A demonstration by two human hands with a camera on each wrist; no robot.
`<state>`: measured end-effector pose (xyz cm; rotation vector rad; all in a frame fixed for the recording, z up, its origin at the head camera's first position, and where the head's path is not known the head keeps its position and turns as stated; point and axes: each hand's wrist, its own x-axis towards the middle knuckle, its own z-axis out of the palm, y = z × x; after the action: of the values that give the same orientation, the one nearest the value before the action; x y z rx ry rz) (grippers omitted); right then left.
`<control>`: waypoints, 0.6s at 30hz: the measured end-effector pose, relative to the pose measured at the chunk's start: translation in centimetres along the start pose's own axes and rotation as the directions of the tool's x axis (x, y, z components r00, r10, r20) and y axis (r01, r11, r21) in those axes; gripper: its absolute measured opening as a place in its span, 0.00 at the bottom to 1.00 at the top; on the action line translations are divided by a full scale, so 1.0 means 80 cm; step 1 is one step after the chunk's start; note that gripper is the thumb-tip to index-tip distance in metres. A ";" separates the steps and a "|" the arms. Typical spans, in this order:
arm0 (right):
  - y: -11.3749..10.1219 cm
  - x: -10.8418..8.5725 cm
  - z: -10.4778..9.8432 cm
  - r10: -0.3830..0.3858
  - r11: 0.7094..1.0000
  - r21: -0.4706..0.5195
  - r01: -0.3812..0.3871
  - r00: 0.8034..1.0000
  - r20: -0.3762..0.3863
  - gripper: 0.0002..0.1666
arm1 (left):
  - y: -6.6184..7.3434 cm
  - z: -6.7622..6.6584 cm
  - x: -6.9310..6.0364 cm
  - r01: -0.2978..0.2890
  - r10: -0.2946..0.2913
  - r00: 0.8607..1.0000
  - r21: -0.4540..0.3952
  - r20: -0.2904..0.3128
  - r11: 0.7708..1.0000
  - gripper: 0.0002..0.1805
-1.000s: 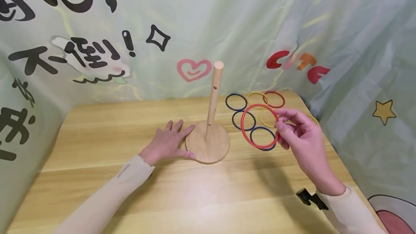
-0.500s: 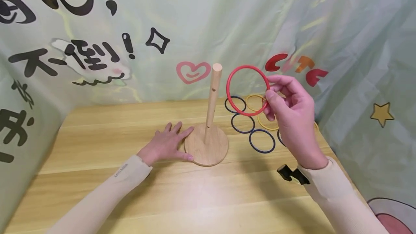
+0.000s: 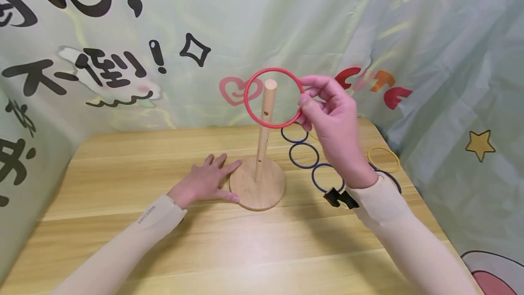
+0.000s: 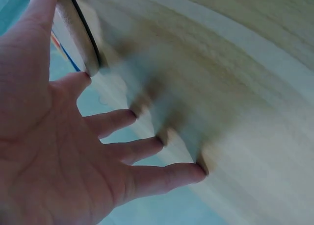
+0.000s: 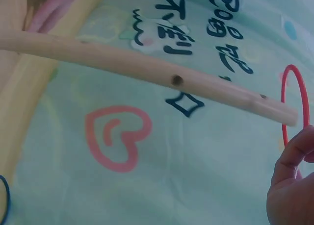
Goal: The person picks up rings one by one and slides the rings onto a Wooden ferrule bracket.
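My right hand (image 3: 337, 122) pinches the right edge of a thin red ring (image 3: 245, 98) between thumb and fingers. The ring is at the upper end of an upright wooden post (image 3: 263, 140), which shows through its opening in the head view. In the right wrist view the ring (image 5: 307, 107) is nearly edge-on beside the post's tip; I cannot tell whether the tip passes through it. My left hand (image 3: 202, 183) lies with fingers spread, thumb and index finger touching the left edge of the round wooden base (image 3: 262, 195). Its fingertips touch the tabletop in the left wrist view.
Dark blue rings (image 3: 289, 154) lie flat on the wooden table (image 3: 245, 249) right of the base. A yellow ring (image 3: 382, 148) lies near the table's right edge. My right forearm partly hides other rings. A printed curtain (image 3: 245, 22) hangs behind the table.
My right hand has lifted the red ring from above the loose rings and carried it left to the post's top. The left hand stays at the base.
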<state>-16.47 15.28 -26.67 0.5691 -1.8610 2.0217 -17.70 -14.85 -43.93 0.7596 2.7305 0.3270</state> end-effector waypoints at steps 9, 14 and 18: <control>0.053 -0.017 0.000 0.147 0.986 -0.085 -0.142 0.988 0.057 0.16 | -0.002 -0.001 0.000 0.015 -0.015 0.999 0.001 0.030 1.000 0.63; 0.087 -0.035 -0.002 0.242 0.966 -0.110 -0.233 0.967 0.076 0.15 | -0.002 -0.003 0.000 0.025 -0.025 0.999 -0.008 0.041 1.000 0.63; 0.111 -0.050 -0.002 0.316 0.944 -0.125 -0.304 0.944 0.090 0.16 | -0.001 -0.004 -0.001 0.024 -0.024 0.999 -0.005 0.039 1.000 0.64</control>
<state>-17.49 14.75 -36.35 0.3803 -2.2325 2.0962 -17.81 -15.03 -43.63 0.7239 2.6991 0.3111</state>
